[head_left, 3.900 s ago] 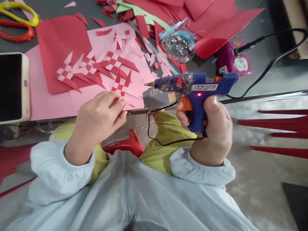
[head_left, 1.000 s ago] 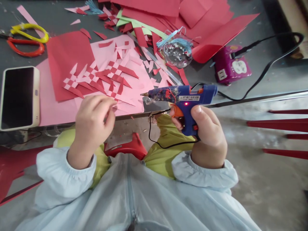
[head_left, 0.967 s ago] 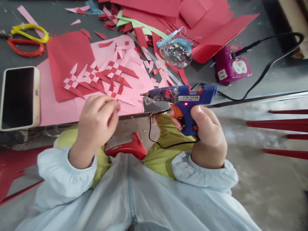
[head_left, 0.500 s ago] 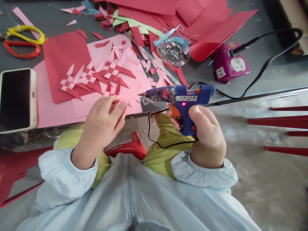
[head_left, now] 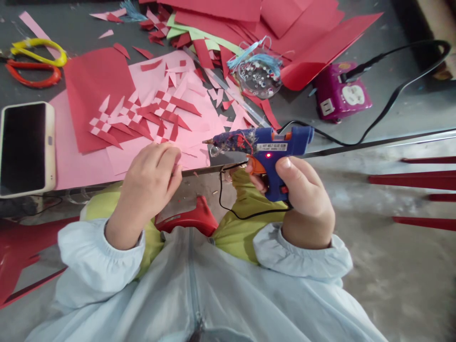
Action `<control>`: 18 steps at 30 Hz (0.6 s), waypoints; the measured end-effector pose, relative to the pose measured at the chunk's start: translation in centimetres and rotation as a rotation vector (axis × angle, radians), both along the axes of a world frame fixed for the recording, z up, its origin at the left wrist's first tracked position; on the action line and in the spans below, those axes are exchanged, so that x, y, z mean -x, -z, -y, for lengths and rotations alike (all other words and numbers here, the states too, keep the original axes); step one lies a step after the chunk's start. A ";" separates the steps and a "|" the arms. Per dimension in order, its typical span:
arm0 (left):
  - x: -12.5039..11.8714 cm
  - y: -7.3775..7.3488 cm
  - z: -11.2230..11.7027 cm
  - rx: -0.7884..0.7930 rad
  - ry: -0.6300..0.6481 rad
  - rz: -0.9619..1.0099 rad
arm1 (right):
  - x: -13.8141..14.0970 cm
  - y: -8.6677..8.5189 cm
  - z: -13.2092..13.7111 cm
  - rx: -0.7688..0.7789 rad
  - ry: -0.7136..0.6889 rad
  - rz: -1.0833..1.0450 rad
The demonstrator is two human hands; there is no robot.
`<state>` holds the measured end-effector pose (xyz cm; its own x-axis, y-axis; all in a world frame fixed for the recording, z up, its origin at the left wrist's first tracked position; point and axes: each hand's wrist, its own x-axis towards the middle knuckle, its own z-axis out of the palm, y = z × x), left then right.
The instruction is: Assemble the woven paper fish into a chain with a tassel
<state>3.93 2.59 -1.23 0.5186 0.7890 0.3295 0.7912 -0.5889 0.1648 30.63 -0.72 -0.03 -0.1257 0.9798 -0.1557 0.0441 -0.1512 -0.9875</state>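
My right hand (head_left: 308,192) is wrapped round the handle of a blue hot glue gun (head_left: 269,145), with a finger at its orange trigger. A red light glows on its side, and the nozzle points left over the table edge. My left hand (head_left: 147,178) is closed at the near edge of the pink paper (head_left: 80,166), thumb and fingers together; whatever they pinch is hidden. Just beyond its fingers lies a red-and-pink woven paper piece (head_left: 167,132), partly covered by the hand. Several similar woven paper pieces (head_left: 130,113) lie farther left.
Scissors (head_left: 33,61) and a phone (head_left: 23,147) lie at the left. Paper scraps and red sheets (head_left: 302,42) cover the back, beside a clear dish of small beads (head_left: 258,78). The glue gun's cord runs to a purple power adapter (head_left: 342,95).
My left hand's fingers have drawn together and back slightly toward me. The glue gun in my right hand has shifted a little to the left.
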 end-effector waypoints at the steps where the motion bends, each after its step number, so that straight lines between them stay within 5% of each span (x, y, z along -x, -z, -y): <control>1: 0.1 0.0 0.0 0.001 0.002 0.000 | 0.1 -0.1 0.1 0.002 0.003 -0.007; 18: 0.6 0.3 -0.1 0.019 0.023 -0.037 | -0.3 0.2 0.0 -0.021 -0.049 -0.005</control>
<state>3.36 2.66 -1.52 0.5483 0.7824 0.2952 0.7832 -0.6042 0.1467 30.94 -0.70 -0.26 -0.1743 0.9755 -0.1340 0.0461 -0.1278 -0.9907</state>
